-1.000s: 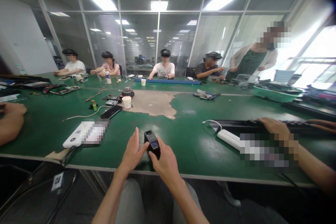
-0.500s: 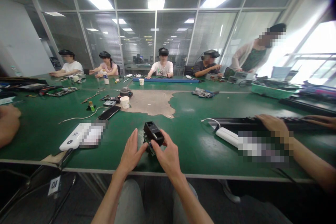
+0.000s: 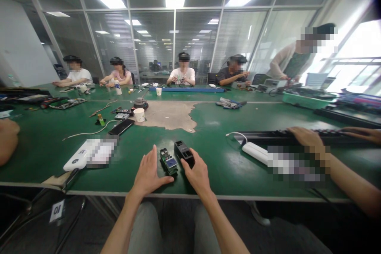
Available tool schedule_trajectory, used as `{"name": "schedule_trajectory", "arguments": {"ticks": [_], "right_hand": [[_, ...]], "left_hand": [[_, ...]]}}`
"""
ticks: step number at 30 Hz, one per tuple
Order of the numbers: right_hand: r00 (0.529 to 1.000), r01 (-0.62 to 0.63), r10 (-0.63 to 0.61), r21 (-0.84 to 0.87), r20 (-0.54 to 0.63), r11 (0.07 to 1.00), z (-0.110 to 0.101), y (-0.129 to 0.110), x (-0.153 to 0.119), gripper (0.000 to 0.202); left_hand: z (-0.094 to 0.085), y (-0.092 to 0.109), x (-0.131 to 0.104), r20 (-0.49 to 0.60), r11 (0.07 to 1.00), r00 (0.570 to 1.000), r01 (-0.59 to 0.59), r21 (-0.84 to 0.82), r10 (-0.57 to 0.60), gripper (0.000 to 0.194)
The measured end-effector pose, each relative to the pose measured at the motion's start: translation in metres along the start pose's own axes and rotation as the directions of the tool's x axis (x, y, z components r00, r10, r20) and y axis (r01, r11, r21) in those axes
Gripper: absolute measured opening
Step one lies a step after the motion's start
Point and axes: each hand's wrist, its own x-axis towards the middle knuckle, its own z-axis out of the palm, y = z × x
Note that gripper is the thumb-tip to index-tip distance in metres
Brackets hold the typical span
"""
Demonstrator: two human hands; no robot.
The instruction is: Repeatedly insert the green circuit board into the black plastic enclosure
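My right hand [image 3: 197, 170] grips a black plastic housing [image 3: 183, 153] with rectangular cutouts in its top face. Left of the housing, a green circuit board assembly [image 3: 168, 162] with a small bluish screen sits uncovered on the green table [image 3: 214, 166]. Beside that assembly is my left hand [image 3: 150, 172], thumb stretched out and fingers apart, holding nothing. A narrow gap separates the board assembly from the housing.
A white power bank [image 3: 76, 160] and a black phone [image 3: 121, 127] lie to the left, near a paper cup [image 3: 139, 115]. At right, a co-worker's hand [image 3: 306, 139] rests on a long black part [image 3: 268, 138], behind a white device [image 3: 256, 152]. Grey gloves [image 3: 229, 103] lie further back.
The black housing has come off the circuit board assembly and moved right in my right hand. The board now stands exposed, and my left thumb has moved away from it.
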Motion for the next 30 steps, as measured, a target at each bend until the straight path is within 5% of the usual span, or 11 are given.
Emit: {"name": "schedule_trajectory", "arguments": {"ticks": [20,25,30], "right_hand": [[0.999,0.032,-0.032,-0.003,-0.013,0.999,0.000,0.007,-0.005,0.054],[1.000,-0.017,0.020,0.118,-0.024,0.993,-0.008,0.002,-0.005,0.051],[0.994,-0.100,0.105,0.353,0.005,0.930,-0.016,-0.023,-0.005,0.053]], "left_hand": [[-0.005,0.007,0.000,0.053,0.999,0.999,0.009,-0.035,-0.007,0.120],[-0.003,0.001,-0.001,0.039,0.994,0.999,0.006,-0.113,-0.002,0.117],[0.000,-0.007,-0.001,-0.050,0.963,0.998,0.027,-0.268,-0.042,0.094]]}}
